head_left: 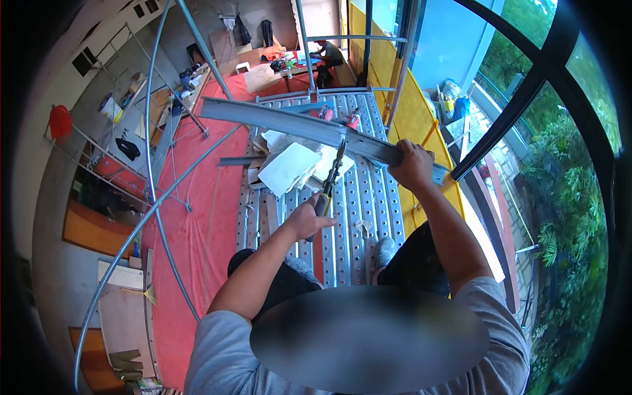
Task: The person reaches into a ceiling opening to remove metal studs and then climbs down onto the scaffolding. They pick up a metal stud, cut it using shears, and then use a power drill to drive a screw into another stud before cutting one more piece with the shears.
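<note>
My left hand (309,218) is closed around the handles of a pair of tin snips (332,172), which points up and away from me. The jaws reach the near edge of a long grey metal channel (276,120), around its middle. My right hand (413,163) grips that channel near its right end, with the fingers over the top. The channel lies crosswise in front of me, its left end farther off. Below it, broken white board pieces (288,168) rest on the perforated scaffold platform (355,250).
Red-handled tools (354,118) lie beyond the channel. Scaffold tubes (125,245) cross on the left above a red floor covering (204,230). A yellow panel (421,99) and window frame (543,66) line the right. Another person (327,58) is in the far background.
</note>
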Action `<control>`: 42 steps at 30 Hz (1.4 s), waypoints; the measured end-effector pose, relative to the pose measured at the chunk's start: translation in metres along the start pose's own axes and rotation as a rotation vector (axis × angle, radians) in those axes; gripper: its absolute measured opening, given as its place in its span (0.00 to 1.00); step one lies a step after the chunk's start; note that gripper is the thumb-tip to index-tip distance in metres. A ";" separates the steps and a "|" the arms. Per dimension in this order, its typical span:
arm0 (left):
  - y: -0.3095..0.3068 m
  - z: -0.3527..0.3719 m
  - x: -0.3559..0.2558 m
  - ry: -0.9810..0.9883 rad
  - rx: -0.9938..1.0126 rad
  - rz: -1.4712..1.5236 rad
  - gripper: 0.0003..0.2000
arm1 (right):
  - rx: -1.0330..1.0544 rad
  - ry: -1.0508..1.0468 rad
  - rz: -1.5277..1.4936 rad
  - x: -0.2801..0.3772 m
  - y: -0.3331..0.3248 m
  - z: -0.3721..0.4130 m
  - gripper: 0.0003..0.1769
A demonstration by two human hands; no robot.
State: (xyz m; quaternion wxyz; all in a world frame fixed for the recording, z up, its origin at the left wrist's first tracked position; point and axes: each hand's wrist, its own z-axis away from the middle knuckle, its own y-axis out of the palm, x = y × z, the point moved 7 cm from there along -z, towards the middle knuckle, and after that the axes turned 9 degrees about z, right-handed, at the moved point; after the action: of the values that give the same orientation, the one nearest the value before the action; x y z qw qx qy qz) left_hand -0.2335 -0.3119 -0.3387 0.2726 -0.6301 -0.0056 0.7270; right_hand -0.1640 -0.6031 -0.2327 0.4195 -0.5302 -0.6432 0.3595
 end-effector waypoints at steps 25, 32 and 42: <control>0.015 -0.004 0.020 -0.098 -0.040 -0.023 0.20 | 0.038 -0.055 0.004 0.001 0.014 -0.003 0.26; 0.020 0.002 0.014 -0.059 -0.044 -0.080 0.29 | 0.118 -0.050 0.050 0.000 0.019 -0.002 0.25; 0.021 0.003 0.006 -0.101 -0.058 -0.075 0.26 | 0.159 -0.032 0.058 -0.006 0.021 -0.001 0.27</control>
State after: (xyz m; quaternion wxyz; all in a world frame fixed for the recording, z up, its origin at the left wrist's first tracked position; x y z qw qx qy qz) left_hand -0.2445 -0.3259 -0.3511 0.2808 -0.5995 -0.0641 0.7467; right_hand -0.1548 -0.6057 -0.2524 0.4396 -0.5078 -0.6034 0.4299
